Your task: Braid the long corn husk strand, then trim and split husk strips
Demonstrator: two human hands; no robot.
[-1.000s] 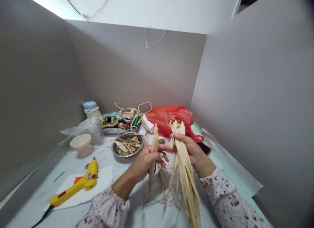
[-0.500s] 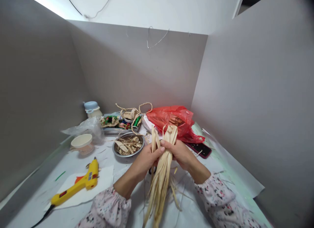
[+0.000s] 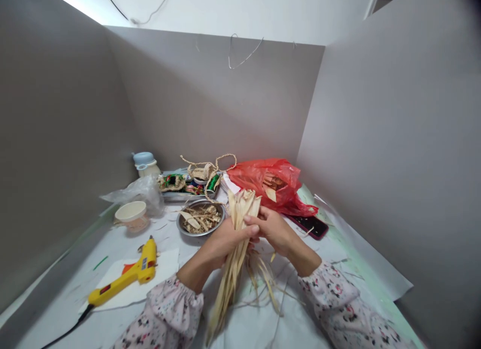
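Observation:
A bundle of pale dried husk strips [image 3: 229, 279] is held upright between my two hands, its gathered top end up and its loose ends hanging toward me. My left hand [image 3: 227, 241] wraps around the bundle from the left, thumb across the front. On the right side, my right hand [image 3: 272, 231] pinches the strips near the top, its fingers partly behind them. Loose thin strips [image 3: 265, 279] lie on the table just below my right hand. Just left of the bundle stands a metal bowl [image 3: 180, 225] holding dried scraps.
A yellow glue gun [image 3: 131, 276] lies on white paper at left, near a paper cup [image 3: 132, 218] and a clear plastic bag [image 3: 148, 191]. Behind are a lidded bottle [image 3: 146, 163], a metal tray [image 3: 175, 195] with braided pieces, a red bag [image 3: 255, 173] and a phone [image 3: 315, 227]. Grey partitions enclose the table.
My left hand has closed around the whole bundle, and the separate strips at its left have joined it. The bundle's top shifted left, and its lower ends swung left.

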